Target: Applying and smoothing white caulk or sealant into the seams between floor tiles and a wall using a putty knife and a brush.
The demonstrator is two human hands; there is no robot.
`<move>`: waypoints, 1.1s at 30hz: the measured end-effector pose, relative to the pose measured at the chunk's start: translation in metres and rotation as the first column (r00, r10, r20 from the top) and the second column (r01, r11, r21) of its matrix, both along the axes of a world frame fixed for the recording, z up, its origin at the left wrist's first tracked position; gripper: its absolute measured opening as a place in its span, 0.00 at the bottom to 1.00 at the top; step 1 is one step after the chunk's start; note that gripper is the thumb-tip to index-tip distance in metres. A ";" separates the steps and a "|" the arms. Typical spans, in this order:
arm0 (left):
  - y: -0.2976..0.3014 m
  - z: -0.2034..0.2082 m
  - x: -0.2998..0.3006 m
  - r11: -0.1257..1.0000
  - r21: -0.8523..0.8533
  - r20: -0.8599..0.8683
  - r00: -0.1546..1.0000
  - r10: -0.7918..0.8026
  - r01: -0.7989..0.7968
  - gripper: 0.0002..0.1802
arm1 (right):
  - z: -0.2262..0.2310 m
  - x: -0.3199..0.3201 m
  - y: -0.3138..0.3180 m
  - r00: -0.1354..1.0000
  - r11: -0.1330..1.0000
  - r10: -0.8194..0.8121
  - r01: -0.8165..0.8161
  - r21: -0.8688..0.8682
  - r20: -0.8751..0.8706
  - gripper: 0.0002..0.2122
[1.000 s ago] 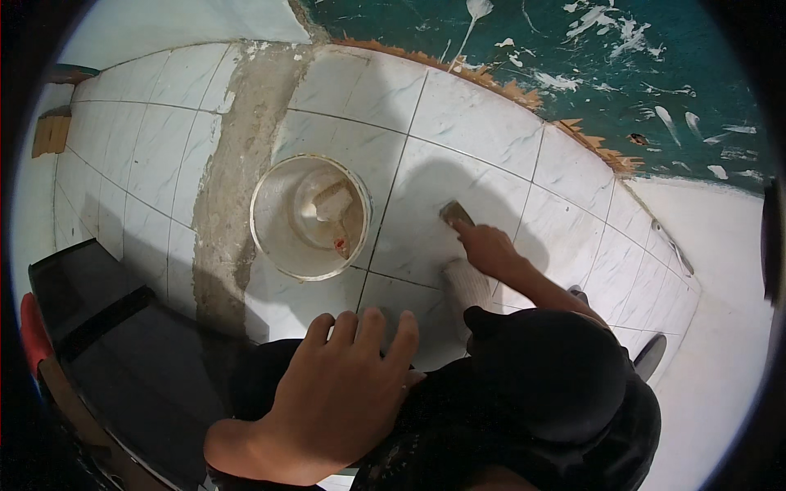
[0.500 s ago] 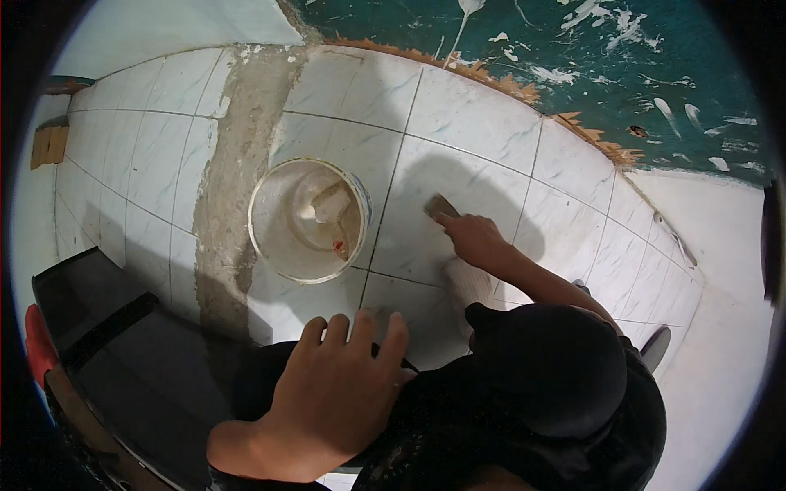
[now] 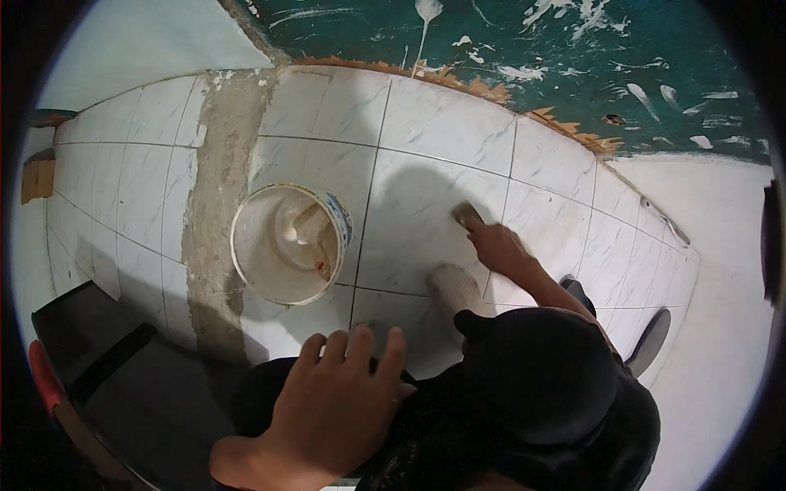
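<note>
My right hand (image 3: 501, 248) is closed around a scraper (image 3: 467, 217), which looks like a putty knife. Its short, dull blade is against or just above a white marbled floor tile (image 3: 426, 221). Part of my right arm is hidden behind rounded black cloth (image 3: 540, 376). Close to the camera, my left hand (image 3: 336, 409) has its fingers apart and nothing in it, palm down over black cloth. Beyond it stands a white bucket (image 3: 246, 266) on the tiles. Inside lie pale, damp-looking pieces (image 3: 304, 225) and something small and red (image 3: 320, 265); their kinds are unclear.
A rough cement strip (image 3: 217, 180) runs between tiles left of the bucket. Along the far side is a paint-splashed green panel (image 3: 557, 49) with a splintered lower edge. A long thin tool (image 3: 667, 221) and a grey slipper (image 3: 651, 335) lie at right. Dark furniture (image 3: 155, 385) stands lower left.
My right hand has moved the scraper rightward across the tile. The view has shifted a little; my left hand stays nearly where it was, and the bucket keeps its place on the floor.
</note>
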State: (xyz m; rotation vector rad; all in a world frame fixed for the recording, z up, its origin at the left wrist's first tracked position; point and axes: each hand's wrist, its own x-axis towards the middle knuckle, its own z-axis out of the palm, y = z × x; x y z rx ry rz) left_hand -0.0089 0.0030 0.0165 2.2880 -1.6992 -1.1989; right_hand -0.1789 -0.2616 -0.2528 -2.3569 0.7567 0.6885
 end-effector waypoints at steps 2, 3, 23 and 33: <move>-0.008 -0.009 0.004 0.999 -0.042 -0.041 0.999 -0.031 0.029 0.32 | -0.022 0.030 -0.016 1.000 1.000 -0.024 0.024 -0.003 0.018 0.17; -0.008 -0.011 0.005 0.998 -0.044 -0.058 0.997 -0.055 0.053 0.32 | -0.034 0.048 -0.025 0.994 1.000 -0.005 0.006 -0.014 0.105 0.17; -0.001 -0.002 0.003 0.999 0.046 -0.057 0.998 0.001 0.002 0.30 | -0.030 0.051 -0.058 0.937 0.938 0.258 -0.184 -0.294 0.236 0.17; 0.000 -0.002 0.005 0.999 0.008 -0.041 0.998 0.045 -0.045 0.29 | -0.022 0.059 -0.079 0.810 0.696 0.586 -0.509 -0.506 -0.009 0.17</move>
